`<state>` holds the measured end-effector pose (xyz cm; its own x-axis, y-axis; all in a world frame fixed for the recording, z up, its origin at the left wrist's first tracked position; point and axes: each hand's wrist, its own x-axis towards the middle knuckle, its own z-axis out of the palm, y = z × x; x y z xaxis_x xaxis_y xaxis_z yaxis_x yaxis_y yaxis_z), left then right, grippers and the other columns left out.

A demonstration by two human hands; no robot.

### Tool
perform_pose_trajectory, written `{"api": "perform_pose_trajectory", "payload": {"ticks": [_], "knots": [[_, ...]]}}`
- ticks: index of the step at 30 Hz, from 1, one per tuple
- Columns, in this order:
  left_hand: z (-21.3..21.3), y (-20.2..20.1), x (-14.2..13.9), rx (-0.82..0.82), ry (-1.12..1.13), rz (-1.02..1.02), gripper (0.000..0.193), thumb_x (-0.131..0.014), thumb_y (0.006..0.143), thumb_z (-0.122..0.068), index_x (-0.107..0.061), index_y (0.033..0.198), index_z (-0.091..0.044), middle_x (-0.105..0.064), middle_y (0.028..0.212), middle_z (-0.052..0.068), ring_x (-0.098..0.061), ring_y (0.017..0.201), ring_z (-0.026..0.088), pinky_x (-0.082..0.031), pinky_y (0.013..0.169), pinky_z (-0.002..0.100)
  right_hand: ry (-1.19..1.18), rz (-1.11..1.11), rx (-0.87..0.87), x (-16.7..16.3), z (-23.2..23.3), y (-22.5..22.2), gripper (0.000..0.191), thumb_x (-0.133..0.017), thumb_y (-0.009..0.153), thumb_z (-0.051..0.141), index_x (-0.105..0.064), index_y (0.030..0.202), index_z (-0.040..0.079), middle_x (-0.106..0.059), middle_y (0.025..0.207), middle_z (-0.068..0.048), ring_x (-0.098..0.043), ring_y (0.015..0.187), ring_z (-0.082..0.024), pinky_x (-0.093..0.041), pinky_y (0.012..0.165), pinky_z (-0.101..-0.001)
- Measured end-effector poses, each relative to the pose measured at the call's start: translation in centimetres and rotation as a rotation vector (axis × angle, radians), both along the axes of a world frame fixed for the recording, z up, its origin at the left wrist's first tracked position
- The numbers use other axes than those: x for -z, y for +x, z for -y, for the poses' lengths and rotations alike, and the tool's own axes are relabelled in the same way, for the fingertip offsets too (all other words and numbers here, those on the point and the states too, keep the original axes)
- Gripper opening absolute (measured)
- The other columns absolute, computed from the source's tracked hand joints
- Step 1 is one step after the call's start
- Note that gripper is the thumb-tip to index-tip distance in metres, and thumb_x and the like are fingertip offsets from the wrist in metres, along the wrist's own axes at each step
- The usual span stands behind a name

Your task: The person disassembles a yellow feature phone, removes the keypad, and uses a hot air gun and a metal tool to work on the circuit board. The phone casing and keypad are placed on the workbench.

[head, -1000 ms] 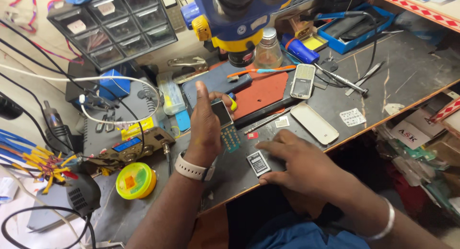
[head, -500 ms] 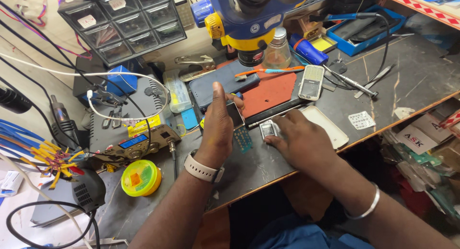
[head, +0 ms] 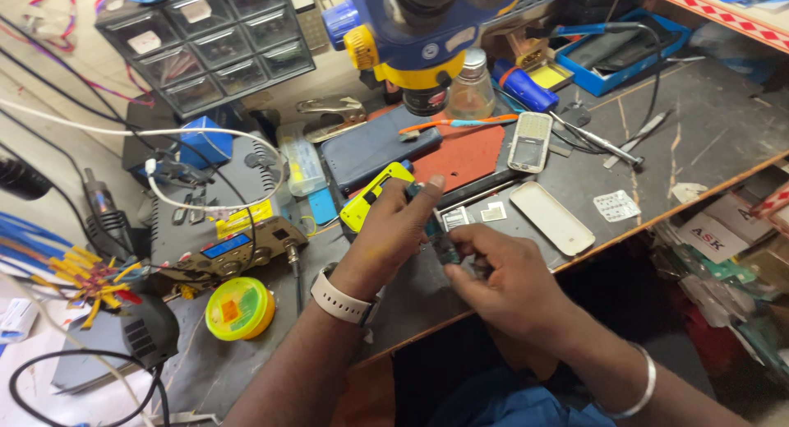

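Note:
My left hand (head: 393, 234), with a white watch on its wrist, grips a small opened phone body (head: 434, 228) with a green circuit board, held upright over the dark bench (head: 699, 139). My right hand (head: 505, 281), with a silver bangle, pinches the lower end of the same phone from the right. A yellow phone shell (head: 371, 195) lies just behind my left hand. Small flat parts (head: 472, 216) lie beside the hands on the red mat (head: 460, 156).
A blue and yellow microscope (head: 419, 41) hangs over the mat. A silver keypad phone (head: 528, 141), a white back cover (head: 551, 217), an orange toothbrush (head: 456, 124), a clear bottle (head: 472, 86), a drawer cabinet (head: 209, 41), a soldering station (head: 222, 230) and a yellow-green tin (head: 238, 309) surround the hands.
My right hand has moved from the flat part on the bench onto the phone, and both hands now hold it together. The camera view has shifted closer and slightly right.

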<state>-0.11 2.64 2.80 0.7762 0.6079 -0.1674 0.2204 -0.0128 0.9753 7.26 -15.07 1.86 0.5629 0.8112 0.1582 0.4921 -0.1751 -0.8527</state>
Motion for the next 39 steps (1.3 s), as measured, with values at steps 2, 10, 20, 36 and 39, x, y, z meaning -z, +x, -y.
{"api": "perform_pose_trajectory", "payload": {"ticks": [2, 10, 20, 36, 39], "knots": [[-0.5, -0.8, -0.7, 0.092, 0.022, 0.016, 0.047, -0.071, 0.087, -0.046, -0.060, 0.104, -0.003, -0.060, 0.077, 0.002, -0.059, 0.058, 0.010, -0.046, 0.049, 0.026, -0.041, -0.239, -0.030, 0.4, 0.0, 0.4, 0.043, -0.076, 0.082, 0.017, -0.069, 0.122, 0.006, -0.070, 0.087, -0.004, -0.054, 0.066, -0.010, -0.046, 0.059, -0.0248], [-3.2, -2.8, -2.6, 0.338, 0.002, -0.141, 0.038, -0.076, 0.088, -0.027, -0.066, 0.109, 0.004, -0.069, 0.076, 0.004, -0.069, 0.061, 0.012, -0.056, 0.054, 0.026, 0.056, -0.331, 0.007, -0.5, 1.1, 4.2, 0.055, -0.073, 0.083, 0.011, -0.054, 0.135, 0.004, -0.068, 0.105, -0.002, -0.063, 0.087, -0.006, -0.054, 0.075, -0.0237], [-2.6, -2.5, -2.2, 0.401, -0.084, -0.129, 0.024, -0.073, 0.088, -0.010, -0.062, 0.107, -0.003, -0.068, 0.081, -0.001, -0.072, 0.064, 0.014, -0.057, 0.054, 0.026, 0.209, 0.427, 0.139, 1.2, -0.9, 4.1, 0.031, -0.066, 0.088, 0.004, -0.065, 0.119, 0.002, -0.068, 0.111, -0.018, -0.071, 0.098, -0.032, -0.057, 0.086, -0.0411], [2.3, -7.7, -2.7, 0.135, 1.021, -0.197, 0.041, -0.087, 0.072, -0.042, -0.076, 0.089, -0.007, -0.071, 0.088, 0.018, -0.069, 0.085, 0.035, -0.053, 0.072, 0.044, 0.225, 0.723, 0.208, 3.7, -1.6, 4.9, 0.022, -0.075, 0.087, 0.020, -0.073, 0.103, 0.005, -0.071, 0.104, -0.014, -0.065, 0.102, -0.035, -0.049, 0.095, -0.0476], [4.6, -10.5, -2.6, -0.029, 0.964, -0.209, 0.043, -0.084, 0.075, -0.043, -0.074, 0.093, -0.005, -0.071, 0.089, 0.018, -0.068, 0.080, 0.034, -0.053, 0.072, 0.044, 0.207, 0.749, 0.186, 4.0, -1.3, 5.2, 0.021, -0.075, 0.088, 0.022, -0.074, 0.103, 0.007, -0.071, 0.104, -0.013, -0.065, 0.101, -0.034, -0.049, 0.095, -0.0464]]}}
